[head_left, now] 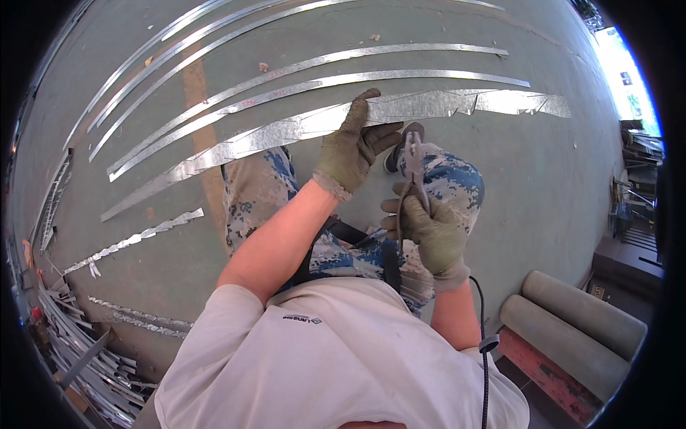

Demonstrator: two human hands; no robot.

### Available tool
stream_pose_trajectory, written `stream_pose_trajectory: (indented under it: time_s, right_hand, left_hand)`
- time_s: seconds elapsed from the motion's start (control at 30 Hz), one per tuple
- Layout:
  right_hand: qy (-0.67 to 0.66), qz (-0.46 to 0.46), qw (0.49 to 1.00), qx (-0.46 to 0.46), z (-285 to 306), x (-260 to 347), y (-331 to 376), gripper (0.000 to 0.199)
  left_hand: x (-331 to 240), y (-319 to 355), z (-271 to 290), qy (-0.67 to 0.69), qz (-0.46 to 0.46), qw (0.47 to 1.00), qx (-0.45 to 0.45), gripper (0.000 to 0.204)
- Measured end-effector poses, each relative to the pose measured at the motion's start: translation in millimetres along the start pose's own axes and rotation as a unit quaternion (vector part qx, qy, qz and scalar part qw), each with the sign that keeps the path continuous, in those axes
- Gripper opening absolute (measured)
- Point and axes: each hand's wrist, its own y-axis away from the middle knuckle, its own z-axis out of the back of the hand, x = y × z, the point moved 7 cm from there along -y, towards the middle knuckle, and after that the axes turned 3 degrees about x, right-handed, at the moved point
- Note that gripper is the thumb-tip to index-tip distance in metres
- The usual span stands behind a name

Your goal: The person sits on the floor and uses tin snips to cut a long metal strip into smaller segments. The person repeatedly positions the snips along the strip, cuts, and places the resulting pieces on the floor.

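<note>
A long shiny sheet metal strip (pixel 429 107) runs across in front of me, with angled cuts and raised flaps along its length. My left hand (pixel 350 150), in a dirty olive work glove, is closed on the strip's near edge, the thumb lying over its face. My right hand (pixel 432 229), gloved alike, grips the handles of tin snips (pixel 414 164). Their jaws point away from me, just short of the strip's near edge and to the right of my left hand. Motion or glare blurs the jaws, so whether they are apart is unclear.
Several narrow metal strips (pixel 429 75) lie beyond on the green floor (pixel 532 186). Jagged offcuts (pixel 136 241) lie at left, near a heap of metal scrap (pixel 93 372). Two large rollers (pixel 564 343) on a red frame stand at lower right. A black cord (pixel 485 386) hangs by my right arm.
</note>
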Motion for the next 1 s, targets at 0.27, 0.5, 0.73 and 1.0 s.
stream_pose_trajectory:
  time_s: [0.27, 0.5, 0.73, 1.0]
  right_hand:
    - [0.109, 0.041, 0.992, -0.058, -1.5, -8.3, -21.4, 0.028]
    - [0.261, 0.084, 0.955, -0.114, 9.1, -8.5, -23.2, 0.035]
    - [0.339, 0.132, 0.918, -0.155, 12.9, -9.1, -25.8, 0.046]
    - [0.338, 0.114, 0.921, -0.157, 5.8, -6.9, -27.8, 0.048]
  left_hand:
    - [2.2, -0.1, 6.0, -0.009, 0.012, 1.0, -0.015, 0.042]
    - [4.8, -1.2, 8.6, -0.012, 0.021, 1.0, 0.001, 0.044]
    - [4.7, 0.0, 8.3, -0.007, 0.022, 1.0, -0.01, 0.043]
    - [5.3, 0.6, 6.4, 0.01, 0.016, 1.0, -0.001, 0.041]
